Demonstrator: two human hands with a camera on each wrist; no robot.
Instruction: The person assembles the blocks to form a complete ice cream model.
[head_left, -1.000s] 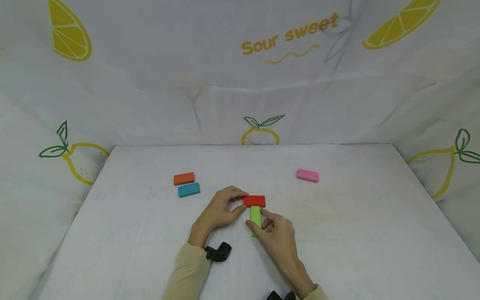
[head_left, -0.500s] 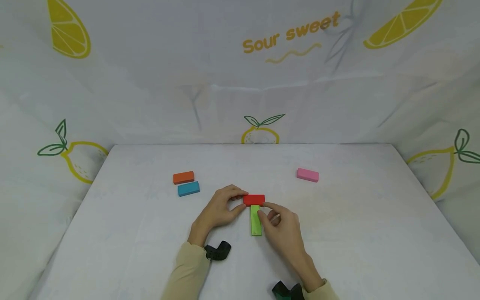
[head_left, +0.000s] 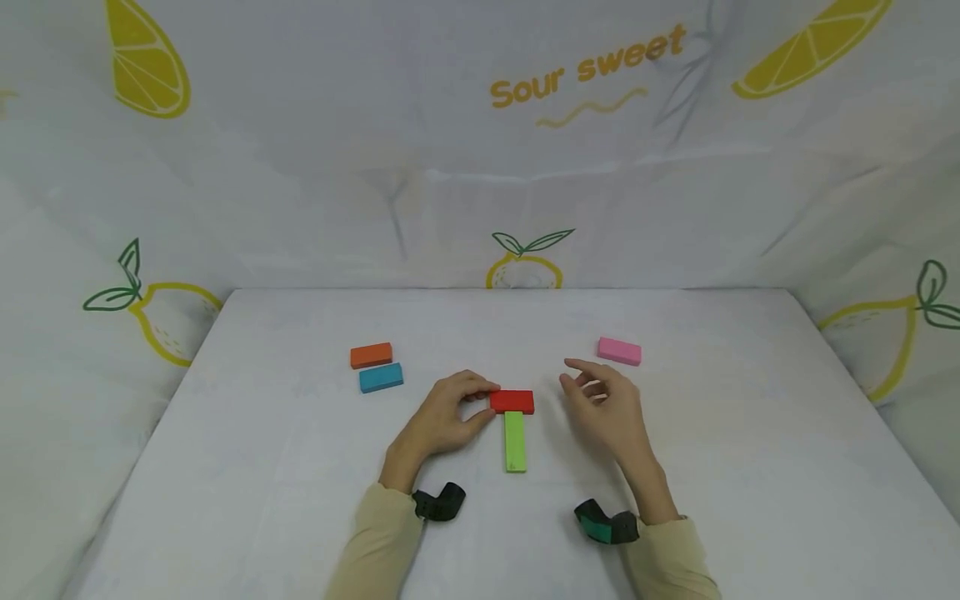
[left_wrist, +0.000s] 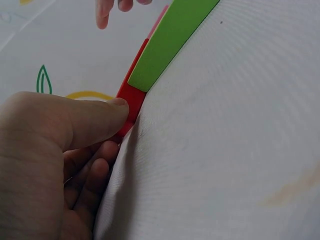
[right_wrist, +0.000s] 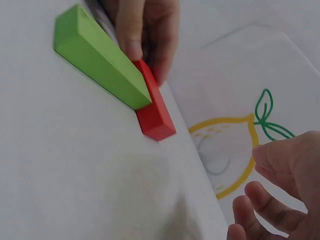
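A red block (head_left: pixel 513 402) lies crosswise on the white table, and a green block (head_left: pixel 515 442) runs from its near side toward the person, forming a T. My left hand (head_left: pixel 448 417) pinches the red block's left end between thumb and fingers, as the left wrist view shows up close. To the right of the red block, my right hand (head_left: pixel 606 408) hovers over the table with nothing in its loosely bent fingers. Just beyond that hand lies a pink block (head_left: pixel 619 351). In the right wrist view the green block (right_wrist: pixel 102 62) touches the red block (right_wrist: pixel 156 117).
At the back left, an orange block (head_left: pixel 371 356) lies close behind a blue block (head_left: pixel 381 377). A white cloth printed with lemons (head_left: pixel 525 272) hangs behind the table (head_left: pixel 750 467). Each wrist wears a black camera mount (head_left: pixel 441 502).
My right hand has let go of the green block, touched near the red block's right end, then moved right and away toward the pink block. My left hand has stayed on the red block.
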